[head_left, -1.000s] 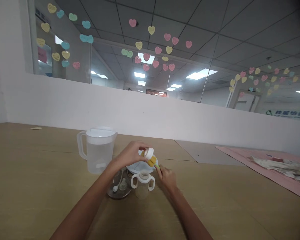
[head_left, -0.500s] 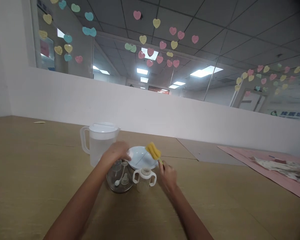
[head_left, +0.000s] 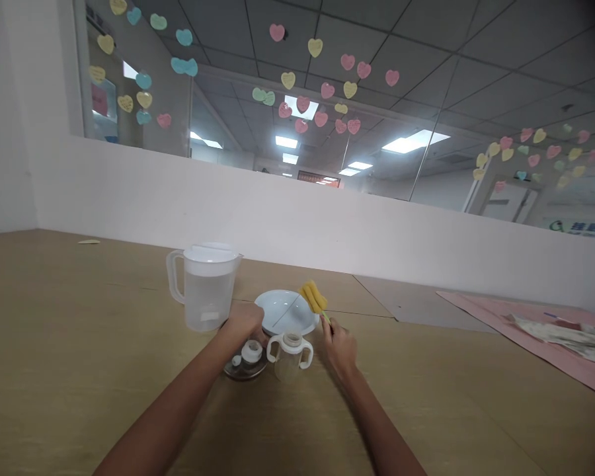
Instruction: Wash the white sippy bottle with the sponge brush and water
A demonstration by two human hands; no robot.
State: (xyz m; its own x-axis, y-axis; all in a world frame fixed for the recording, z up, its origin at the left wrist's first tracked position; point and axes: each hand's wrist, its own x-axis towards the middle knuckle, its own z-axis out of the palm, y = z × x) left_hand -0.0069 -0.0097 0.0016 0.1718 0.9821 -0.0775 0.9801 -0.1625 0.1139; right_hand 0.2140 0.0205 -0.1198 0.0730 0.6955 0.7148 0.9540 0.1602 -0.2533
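Left hand [head_left: 248, 321], left of bottle [head_left: 288, 365]: likely placing collar [head_left: 251, 352]; grip, I can't tell. Right hand [head_left: 341, 347] clasps brush [head_left: 313, 297]. Next calls for gentle release.

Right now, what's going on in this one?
A person's left hand is over the round tray, by a white ring; whether it grips the ring is unclear. The right hand holds a yellow sponge brush near the white dish. A two-handled bottle stands uncapped between the hands, a pitcher farther back.
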